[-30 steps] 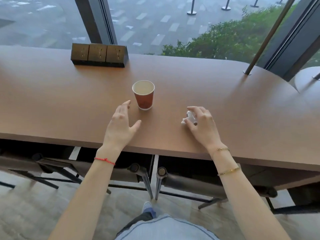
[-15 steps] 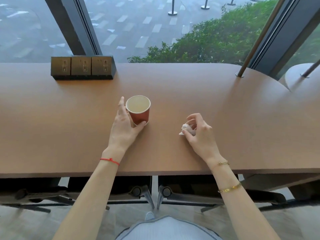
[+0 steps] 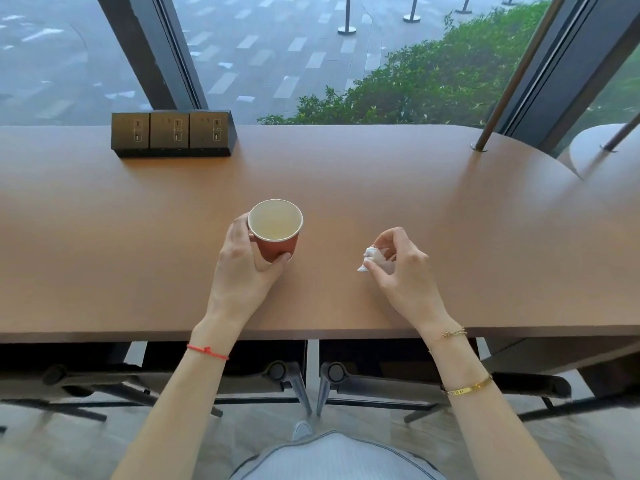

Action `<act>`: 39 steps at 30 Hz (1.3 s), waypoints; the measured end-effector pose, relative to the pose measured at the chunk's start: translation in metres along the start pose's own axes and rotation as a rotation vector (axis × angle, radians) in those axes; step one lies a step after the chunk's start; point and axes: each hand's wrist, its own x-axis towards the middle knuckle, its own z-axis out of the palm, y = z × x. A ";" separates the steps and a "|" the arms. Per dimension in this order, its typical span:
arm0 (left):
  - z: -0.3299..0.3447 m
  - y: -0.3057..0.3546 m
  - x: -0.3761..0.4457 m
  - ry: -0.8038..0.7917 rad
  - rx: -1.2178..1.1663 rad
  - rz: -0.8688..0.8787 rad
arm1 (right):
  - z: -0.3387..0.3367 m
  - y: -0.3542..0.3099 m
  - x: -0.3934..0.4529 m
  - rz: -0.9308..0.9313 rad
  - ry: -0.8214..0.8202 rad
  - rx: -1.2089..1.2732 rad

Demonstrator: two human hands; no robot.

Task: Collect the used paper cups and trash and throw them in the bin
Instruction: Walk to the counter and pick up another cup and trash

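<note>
A red paper cup (image 3: 277, 237) with a pale, empty-looking inside stands upright near the middle of the long brown counter (image 3: 450, 209). My left hand (image 3: 242, 268) wraps around its left side and base, thumb on the near side. To the right, a small crumpled white paper scrap (image 3: 372, 259) is pinched between the fingertips of my right hand (image 3: 401, 275), just above the counter. No bin is in view.
A black block of three power sockets (image 3: 173, 133) sits at the counter's back left. A slanted metal rod (image 3: 512, 74) enters the counter at the back right. Windows run behind. Stool frames (image 3: 298, 379) stand under the counter's near edge.
My left hand reached forward and closed around the cup. My right hand gathered the white paper scrap and lifted it slightly. The camera tilted, so the counter sits lower in view.
</note>
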 end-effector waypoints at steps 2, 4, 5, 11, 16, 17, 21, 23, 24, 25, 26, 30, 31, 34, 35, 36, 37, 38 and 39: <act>-0.008 0.005 -0.019 0.017 0.012 -0.013 | -0.002 -0.003 -0.008 -0.028 -0.007 0.013; -0.016 0.012 -0.041 0.038 0.014 -0.038 | -0.003 -0.005 -0.018 -0.062 -0.028 0.017; -0.020 0.015 -0.052 0.048 0.013 -0.053 | -0.003 -0.007 -0.023 -0.077 -0.043 0.020; -0.043 0.034 -0.133 0.148 0.065 -0.165 | 0.001 -0.019 -0.057 -0.189 -0.210 0.098; -0.060 0.041 -0.206 0.280 0.085 -0.293 | 0.016 -0.036 -0.085 -0.298 -0.375 0.139; -0.065 0.041 -0.220 0.300 0.099 -0.327 | 0.020 -0.042 -0.091 -0.316 -0.410 0.153; -0.083 0.043 -0.281 0.399 0.170 -0.451 | 0.040 -0.064 -0.120 -0.409 -0.557 0.203; -0.092 0.045 -0.313 0.468 0.221 -0.524 | 0.049 -0.078 -0.135 -0.479 -0.633 0.214; -0.095 0.047 -0.329 0.508 0.240 -0.556 | 0.054 -0.085 -0.143 -0.517 -0.671 0.218; -0.098 0.050 -0.346 0.555 0.254 -0.582 | 0.058 -0.092 -0.152 -0.554 -0.708 0.219; -0.101 0.053 -0.363 0.603 0.266 -0.605 | 0.062 -0.099 -0.161 -0.588 -0.744 0.220; -0.108 0.073 -0.439 0.783 0.299 -0.722 | 0.074 -0.130 -0.211 -0.727 -0.907 0.251; -0.109 0.079 -0.457 0.818 0.306 -0.753 | 0.075 -0.136 -0.224 -0.759 -0.940 0.259; -0.109 0.104 -0.514 0.922 0.376 -0.837 | 0.076 -0.154 -0.274 -0.838 -1.054 0.301; -0.107 0.113 -0.535 0.957 0.399 -0.860 | 0.074 -0.159 -0.295 -0.860 -1.096 0.313; -0.105 0.124 -0.558 0.991 0.417 -0.888 | 0.072 -0.163 -0.317 -0.889 -1.132 0.325; -0.103 0.135 -0.581 1.020 0.430 -0.919 | 0.068 -0.166 -0.340 -0.921 -1.160 0.338; -0.100 0.146 -0.603 1.048 0.439 -0.952 | 0.064 -0.169 -0.363 -0.947 -1.184 0.351; -0.097 0.158 -0.626 1.076 0.450 -0.988 | 0.058 -0.171 -0.387 -0.971 -1.212 0.364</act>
